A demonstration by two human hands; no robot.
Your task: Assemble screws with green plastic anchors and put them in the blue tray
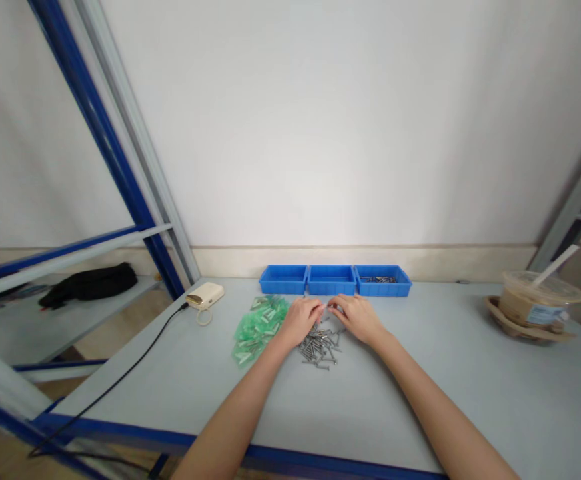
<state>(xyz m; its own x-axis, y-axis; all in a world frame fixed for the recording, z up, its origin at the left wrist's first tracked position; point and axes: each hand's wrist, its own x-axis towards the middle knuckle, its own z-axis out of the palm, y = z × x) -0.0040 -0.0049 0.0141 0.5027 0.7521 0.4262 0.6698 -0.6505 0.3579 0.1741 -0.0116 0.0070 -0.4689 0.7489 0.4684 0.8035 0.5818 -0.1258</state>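
A loose pile of silver screws [319,347] lies on the table, with both hands over its far side. My left hand [301,320] is closed in a pinch between the pile and a green plastic bag [257,330] of small pale pieces. Thumb and fingers of my right hand [355,315] also come together, close to the left fingertips. Whatever either pinch holds is too small to make out. Behind the hands stand three blue bins in a row: the left bin [283,290] and middle bin [331,291] look bare, while screws lie in the right bin [383,291].
At the table's left is a cream-coloured device [207,293] with a loop and a black cable [130,367] running off the edge. A lidded cup [537,303] with a straw sits in a cardboard holder [523,330] on the right. Blue and grey frame posts flank the table [350,420].
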